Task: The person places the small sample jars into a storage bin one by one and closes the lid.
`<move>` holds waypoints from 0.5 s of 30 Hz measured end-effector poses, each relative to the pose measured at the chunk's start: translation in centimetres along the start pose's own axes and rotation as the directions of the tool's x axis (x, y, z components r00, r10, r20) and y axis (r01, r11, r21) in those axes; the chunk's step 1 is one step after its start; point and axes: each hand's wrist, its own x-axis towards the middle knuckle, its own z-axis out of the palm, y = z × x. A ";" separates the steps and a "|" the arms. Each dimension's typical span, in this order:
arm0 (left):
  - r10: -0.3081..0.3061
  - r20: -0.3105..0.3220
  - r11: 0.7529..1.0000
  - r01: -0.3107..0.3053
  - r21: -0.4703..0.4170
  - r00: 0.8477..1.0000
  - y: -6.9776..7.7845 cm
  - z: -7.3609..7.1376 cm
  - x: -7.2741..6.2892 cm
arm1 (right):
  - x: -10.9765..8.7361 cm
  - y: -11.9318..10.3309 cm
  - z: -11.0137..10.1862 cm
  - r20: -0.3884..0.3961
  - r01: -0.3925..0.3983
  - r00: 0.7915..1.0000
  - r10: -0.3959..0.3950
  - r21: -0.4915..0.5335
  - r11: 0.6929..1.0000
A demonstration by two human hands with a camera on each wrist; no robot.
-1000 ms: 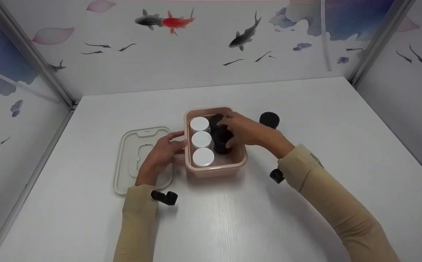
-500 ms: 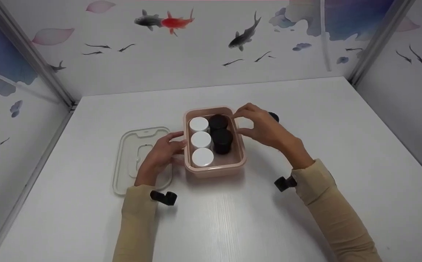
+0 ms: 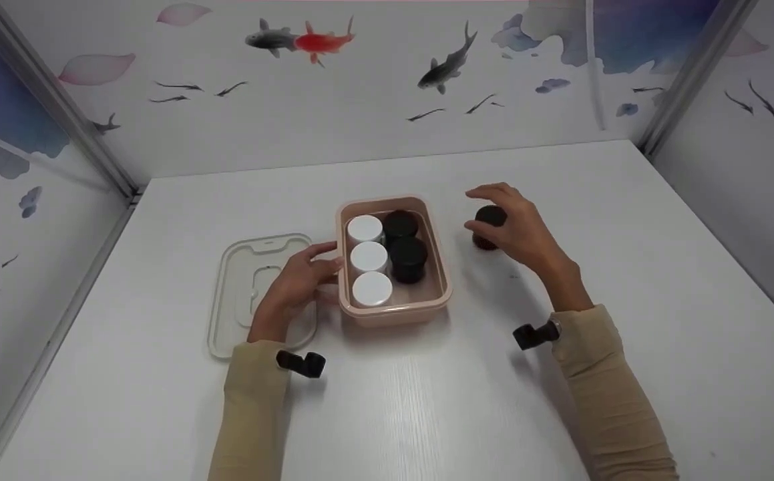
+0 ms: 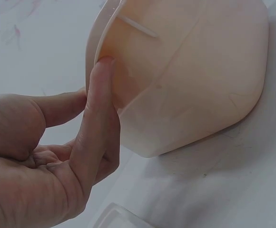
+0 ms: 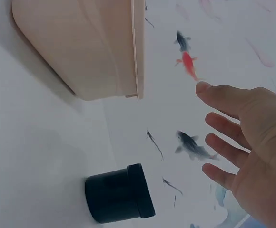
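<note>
My left hand [image 3: 293,284] pinches the left rim of a pink plastic box [image 3: 400,317]; in the left wrist view its thumb and fingers lie on either side of the rim. Inside the box stand three white-lidded jars [image 3: 372,288] in a column on the left. Two black jars [image 3: 408,257] stand beside them, at the back and middle of the right side. To the right of the box a lone black jar [image 5: 114,194] stands upright on the table. My right hand [image 3: 520,230] hovers over it, thumb and fingers spread, holding nothing.
A pale rectangular lid [image 3: 226,300] lies on the white table [image 3: 387,414], left of the box and partly under my left hand. Printed wall panels [image 3: 360,120] with fish enclose the table at the back and sides.
My right hand has let go of a black jar inside the box and moved right, out over the lone black jar. The left hand has stayed on the rim.
</note>
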 end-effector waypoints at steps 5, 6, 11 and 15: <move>-0.010 -0.001 1.000 0.010 0.005 1.000 0.2 0.0 0.0 | 0.0 1.8 -0.5 -0.028 -0.090 0.995 0.091 0.038 0.995; -0.010 0.000 1.000 0.010 0.005 1.000 0.2 0.0 0.0 | 0.0 2.1 -0.6 -0.029 -0.108 0.993 0.110 0.050 0.993; -0.017 -0.003 1.000 0.017 0.015 1.000 0.2 -0.1 0.1 | 0.0 3.4 -0.4 -0.007 -0.196 0.980 0.197 0.093 0.976; -0.017 -0.003 1.000 0.017 0.025 1.000 0.1 0.0 0.1 | -0.3 4.6 -0.1 0.035 -0.263 0.965 0.260 0.106 0.959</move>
